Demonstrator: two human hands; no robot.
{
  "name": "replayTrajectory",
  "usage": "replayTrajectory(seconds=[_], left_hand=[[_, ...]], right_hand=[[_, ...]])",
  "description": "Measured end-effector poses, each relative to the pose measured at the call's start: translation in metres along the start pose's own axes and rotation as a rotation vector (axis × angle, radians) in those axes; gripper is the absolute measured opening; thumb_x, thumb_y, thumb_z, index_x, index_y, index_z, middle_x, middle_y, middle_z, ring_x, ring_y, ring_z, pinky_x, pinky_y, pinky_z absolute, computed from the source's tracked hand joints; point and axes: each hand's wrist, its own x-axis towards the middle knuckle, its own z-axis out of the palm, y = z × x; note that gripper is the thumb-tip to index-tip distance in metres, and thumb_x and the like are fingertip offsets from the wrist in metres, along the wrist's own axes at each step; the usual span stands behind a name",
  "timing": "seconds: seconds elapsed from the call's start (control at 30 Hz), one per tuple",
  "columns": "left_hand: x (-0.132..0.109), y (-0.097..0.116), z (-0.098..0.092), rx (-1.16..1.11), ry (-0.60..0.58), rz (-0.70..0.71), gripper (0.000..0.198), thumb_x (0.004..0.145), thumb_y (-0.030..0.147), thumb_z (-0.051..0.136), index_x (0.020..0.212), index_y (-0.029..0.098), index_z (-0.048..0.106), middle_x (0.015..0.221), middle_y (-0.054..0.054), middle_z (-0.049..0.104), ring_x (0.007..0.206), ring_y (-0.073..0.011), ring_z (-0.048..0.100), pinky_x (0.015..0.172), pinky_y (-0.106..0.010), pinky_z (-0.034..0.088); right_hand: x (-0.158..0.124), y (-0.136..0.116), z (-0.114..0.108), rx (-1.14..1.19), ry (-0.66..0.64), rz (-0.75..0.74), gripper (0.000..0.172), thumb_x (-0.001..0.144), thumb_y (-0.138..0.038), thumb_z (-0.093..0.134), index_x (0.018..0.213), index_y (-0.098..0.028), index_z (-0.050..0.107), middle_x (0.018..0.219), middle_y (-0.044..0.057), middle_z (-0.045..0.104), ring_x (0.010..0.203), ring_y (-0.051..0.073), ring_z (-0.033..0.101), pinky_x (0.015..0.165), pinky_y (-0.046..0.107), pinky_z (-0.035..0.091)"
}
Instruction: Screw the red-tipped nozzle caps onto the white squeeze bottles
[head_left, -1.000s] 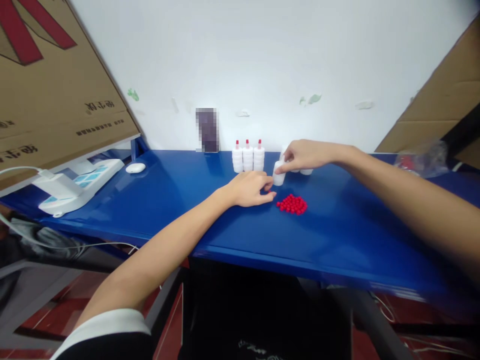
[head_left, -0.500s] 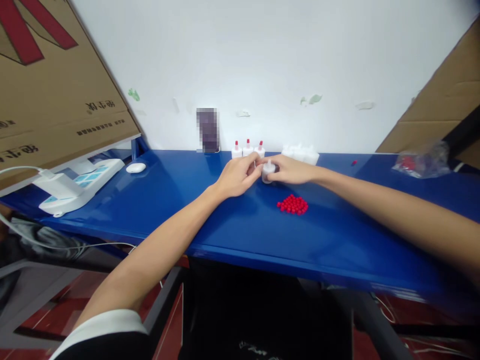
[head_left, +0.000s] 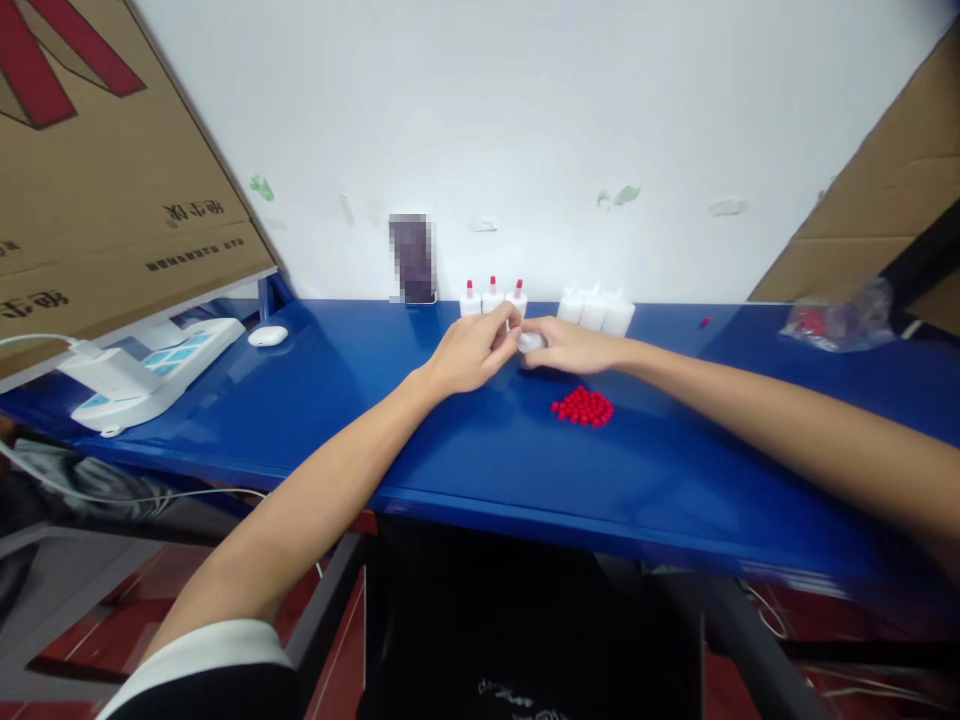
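Note:
A small white squeeze bottle [head_left: 531, 342] is held in my right hand [head_left: 574, 345], its fingers closed round it. The bottle is tilted, with its nozzle end toward my left hand [head_left: 474, 350]. The fingers of my left hand are pinched together at that nozzle end; whatever is between them is hidden. Just behind my left hand stand three white bottles [head_left: 493, 299] with red tips, upright in a row. Several white bottles [head_left: 592, 308] without red tips stand behind my right hand. A pile of small red caps [head_left: 583, 407] lies in front of my right hand.
A white power strip [head_left: 169, 370] and a white rounded case [head_left: 268, 336] lie to the left on the blue table [head_left: 450, 450]. A pixelated dark upright rectangle [head_left: 412, 260] leans on the wall. A clear plastic bag [head_left: 840, 318] and a loose red cap [head_left: 705, 322] lie right.
The bottle in my right hand has gone from upright to tilted, its nozzle now toward my left fingers. The view has shifted slightly; the other bottles and red caps stay put.

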Motion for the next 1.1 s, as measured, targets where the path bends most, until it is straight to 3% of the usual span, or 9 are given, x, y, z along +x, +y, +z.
replayTrajectory(seconds=[0.23, 0.4, 0.6, 0.8, 0.97, 1.1], left_hand=[[0.000, -0.001, -0.002, 0.102, -0.075, 0.023, 0.022, 0.104, 0.036, 0.044, 0.109, 0.020, 0.057, 0.077, -0.001, 0.067, 0.066, -0.0151, 0.056, 0.065, -0.029, 0.037], [-0.001, -0.002, 0.000, 0.040, -0.135, 0.071, 0.023, 0.105, 0.035, 0.043, 0.111, 0.020, 0.060, 0.088, -0.003, 0.072, 0.073, -0.0160, 0.062, 0.070, -0.029, 0.041], [-0.001, 0.002, 0.003, 0.036, -0.168, 0.078, 0.022, 0.103, 0.036, 0.046, 0.098, 0.020, 0.060, 0.087, -0.004, 0.071, 0.073, -0.0171, 0.061, 0.069, -0.029, 0.041], [-0.003, 0.003, 0.008, -0.034, -0.185, 0.095, 0.020, 0.101, 0.034, 0.044, 0.090, 0.021, 0.054, 0.081, -0.003, 0.065, 0.070, -0.0158, 0.055, 0.068, -0.029, 0.040], [0.000, -0.002, 0.006, -0.141, -0.087, 0.084, 0.024, 0.098, 0.033, 0.041, 0.078, 0.021, 0.045, 0.072, 0.001, 0.055, 0.065, -0.0133, 0.047, 0.065, -0.028, 0.036], [0.002, -0.019, -0.008, -0.066, 0.089, -0.043, 0.032, 0.086, 0.030, 0.042, 0.060, 0.022, 0.026, 0.056, 0.003, 0.030, 0.055, -0.0117, 0.029, 0.059, -0.031, 0.024]], right_hand=[[0.001, 0.002, -0.005, 0.211, -0.118, -0.016, 0.020, 0.086, -0.042, 0.059, 0.088, -0.022, 0.058, 0.079, 0.002, 0.057, 0.074, 0.020, 0.051, 0.069, 0.036, 0.041], [0.002, 0.008, -0.001, 0.250, -0.072, -0.043, 0.044, 0.099, -0.055, 0.047, 0.071, -0.022, 0.056, 0.069, 0.002, 0.057, 0.067, 0.017, 0.049, 0.066, 0.035, 0.041], [-0.003, 0.002, 0.003, 0.261, -0.136, -0.058, 0.046, 0.101, -0.046, 0.045, 0.062, -0.023, 0.049, 0.053, -0.001, 0.050, 0.052, 0.013, 0.045, 0.056, 0.033, 0.038], [-0.004, 0.005, 0.004, 0.232, -0.138, -0.050, 0.042, 0.100, -0.042, 0.045, 0.063, -0.023, 0.046, 0.052, -0.002, 0.046, 0.049, 0.012, 0.043, 0.053, 0.033, 0.036], [-0.004, 0.009, 0.004, 0.185, -0.103, -0.053, 0.051, 0.100, -0.065, 0.047, 0.074, -0.023, 0.055, 0.053, -0.004, 0.048, 0.049, 0.013, 0.045, 0.053, 0.032, 0.036], [-0.005, 0.019, 0.002, -0.023, 0.106, -0.011, 0.055, 0.104, -0.065, 0.040, 0.082, -0.020, 0.062, 0.055, -0.002, 0.053, 0.056, 0.015, 0.052, 0.062, 0.032, 0.040]])
